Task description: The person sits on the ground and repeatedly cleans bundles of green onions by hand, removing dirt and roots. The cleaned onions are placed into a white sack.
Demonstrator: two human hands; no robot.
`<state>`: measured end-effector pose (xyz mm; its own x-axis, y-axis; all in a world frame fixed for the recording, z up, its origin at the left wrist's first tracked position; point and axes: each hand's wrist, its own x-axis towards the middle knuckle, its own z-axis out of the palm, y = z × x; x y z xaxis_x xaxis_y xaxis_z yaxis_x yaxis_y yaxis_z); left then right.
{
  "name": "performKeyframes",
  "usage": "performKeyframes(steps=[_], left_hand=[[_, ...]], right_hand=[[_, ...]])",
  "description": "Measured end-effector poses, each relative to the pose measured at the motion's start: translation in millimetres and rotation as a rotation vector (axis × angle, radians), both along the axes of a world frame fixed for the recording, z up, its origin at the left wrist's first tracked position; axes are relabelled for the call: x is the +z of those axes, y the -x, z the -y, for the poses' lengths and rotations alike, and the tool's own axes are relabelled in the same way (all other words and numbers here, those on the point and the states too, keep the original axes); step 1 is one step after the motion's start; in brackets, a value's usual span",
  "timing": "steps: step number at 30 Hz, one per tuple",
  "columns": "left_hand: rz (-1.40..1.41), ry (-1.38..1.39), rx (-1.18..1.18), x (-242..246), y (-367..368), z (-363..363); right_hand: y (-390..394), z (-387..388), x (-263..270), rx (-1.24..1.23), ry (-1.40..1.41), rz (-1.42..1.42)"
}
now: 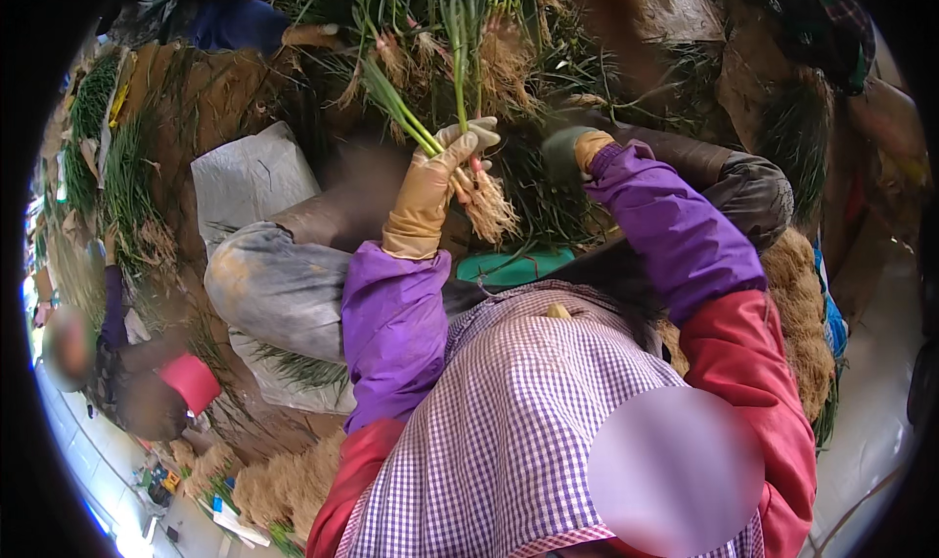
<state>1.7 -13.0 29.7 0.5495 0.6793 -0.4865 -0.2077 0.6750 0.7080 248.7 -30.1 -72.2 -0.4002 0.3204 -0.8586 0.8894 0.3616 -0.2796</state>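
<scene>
My left hand, in a cream rubber glove, grips a few spring onions by their stems. Their pale roots hang below my fingers, and the green leaves point up and away. To the right, my right hand is gloved and motion-blurred, so its fingers and anything in them are unclear. Beyond both hands lies a heap of spring onions with their roots towards me. Loose dark green leaves cover the ground between my legs. A green plastic object shows closer to my lap.
Stacked bundles with fibrous roots stand by my right hip; more root bundles lie behind on the left. White sacking spreads by my left knee. Another person sits at far left near a pink plastic object.
</scene>
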Motion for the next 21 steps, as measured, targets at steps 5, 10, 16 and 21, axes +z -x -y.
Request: performKeyframes(steps=[5, 10, 16, 21], left_hand=[[0.533, 0.138, 0.292, 20, -7, 5], [0.531, 0.036, 0.506, -3, 16, 0], [0.709, 0.288, 0.24, 29, 13, 14], [0.689, 0.275, 0.194, 135, 6, 32]], right_hand=[[56, -51, 20, -0.965, -0.444, -0.344], [58, -48, -9, -1.655, 0.017, -0.906], [88, -63, -23, -1.159, -0.311, -0.501], [62, -76, -18, -1.258, -0.642, -0.453]])
